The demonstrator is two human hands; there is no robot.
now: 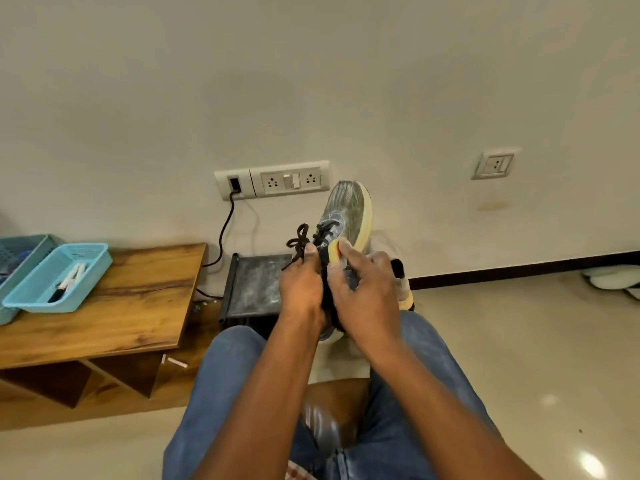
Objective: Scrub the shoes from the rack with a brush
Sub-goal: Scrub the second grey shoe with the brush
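Beige wall behind shoe (346,213) in both hands' grip

1. One shoe (346,216), grey with a yellow sole, is in my two hands, left hand (300,282) and right hand (367,289).
2. Two blue baskets sit on the wooden bench (138,306): the near basket (59,278) and the far basket (20,251).
3. One black rack (254,287) stands by the wall.
4. Two socket plates are on the wall: the long plate (273,180) and the small plate (493,164).
5. One black cable (225,230) hangs from the long plate.
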